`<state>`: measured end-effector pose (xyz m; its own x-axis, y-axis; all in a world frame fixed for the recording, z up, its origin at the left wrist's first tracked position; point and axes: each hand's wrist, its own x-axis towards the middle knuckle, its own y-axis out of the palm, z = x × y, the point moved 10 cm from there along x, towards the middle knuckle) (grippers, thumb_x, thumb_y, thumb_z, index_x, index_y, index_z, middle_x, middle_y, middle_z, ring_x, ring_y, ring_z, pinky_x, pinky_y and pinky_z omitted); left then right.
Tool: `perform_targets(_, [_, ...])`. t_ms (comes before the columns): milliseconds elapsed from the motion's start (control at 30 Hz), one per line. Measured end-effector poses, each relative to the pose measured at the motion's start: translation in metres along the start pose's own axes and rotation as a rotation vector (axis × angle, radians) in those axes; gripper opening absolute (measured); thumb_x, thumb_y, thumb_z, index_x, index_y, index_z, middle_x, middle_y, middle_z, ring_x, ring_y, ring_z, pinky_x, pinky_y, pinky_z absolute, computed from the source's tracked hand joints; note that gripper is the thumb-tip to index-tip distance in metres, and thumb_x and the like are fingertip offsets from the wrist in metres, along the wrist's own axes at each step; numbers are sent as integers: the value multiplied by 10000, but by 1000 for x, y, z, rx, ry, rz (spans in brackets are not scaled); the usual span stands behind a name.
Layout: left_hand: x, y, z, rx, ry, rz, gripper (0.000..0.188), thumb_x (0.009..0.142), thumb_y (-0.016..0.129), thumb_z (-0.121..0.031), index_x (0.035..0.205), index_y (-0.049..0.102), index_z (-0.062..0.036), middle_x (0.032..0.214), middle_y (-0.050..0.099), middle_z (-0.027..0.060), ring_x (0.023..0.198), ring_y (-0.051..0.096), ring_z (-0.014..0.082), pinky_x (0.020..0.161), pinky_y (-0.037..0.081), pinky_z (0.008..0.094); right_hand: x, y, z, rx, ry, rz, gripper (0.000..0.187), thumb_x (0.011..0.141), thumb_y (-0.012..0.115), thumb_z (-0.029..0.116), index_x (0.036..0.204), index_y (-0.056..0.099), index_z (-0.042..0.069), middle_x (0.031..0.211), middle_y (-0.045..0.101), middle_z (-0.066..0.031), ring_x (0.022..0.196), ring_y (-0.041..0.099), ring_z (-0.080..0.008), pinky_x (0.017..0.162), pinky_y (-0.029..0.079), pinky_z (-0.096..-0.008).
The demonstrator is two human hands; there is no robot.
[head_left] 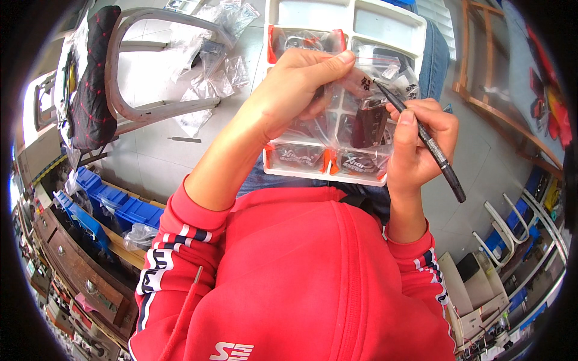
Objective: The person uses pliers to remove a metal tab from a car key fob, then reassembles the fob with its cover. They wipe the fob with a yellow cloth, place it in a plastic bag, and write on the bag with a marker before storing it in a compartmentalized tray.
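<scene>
My left hand [304,81] pinches the upper edge of a clear zip bag [356,86] between thumb and fingers, above a white compartment tray [394,23]. Handwritten black marks show on the bag. A black marker pen [438,157] is gripped in my right hand [426,135], its tip at or just over the bag beside those marks. Below the tip lies a dark flat item [368,125]; whether it is inside this bag or under it, I cannot tell. Red-edged clear packets [296,157] sit in the tray's near compartments.
The tray rests over my jeans-clad legs. To the left stands a metal-framed chair [114,72], with several clear plastic bags [211,78] on the floor beyond it. Blue bins [117,201] are at lower left. A wooden frame [481,96] and metal tubing [512,234] stand on the right.
</scene>
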<state>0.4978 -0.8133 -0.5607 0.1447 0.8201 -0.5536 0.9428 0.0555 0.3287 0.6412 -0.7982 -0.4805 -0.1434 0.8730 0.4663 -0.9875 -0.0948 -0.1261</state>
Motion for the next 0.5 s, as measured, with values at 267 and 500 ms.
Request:
perform_targets(267, [0,-1,-1,-3,9,-8,372,883,483,-335,870,632,5,435,382,-17,355,284,56,368,222,202,0,1,2,-11,-4,27,122,749,538,-40,818,437,-34,709,546,-131,606,515,-142,565,443,-246])
perform_targets(500, [0,-1,-1,-1,13,-7,372,879,490,-335,879,627,11,442,417,-3,354,290,56,366,225,201,1,1,5,-5,-45,41,135,723,549,-66,808,449,-35,695,550,-123,594,504,-124,537,422,-220])
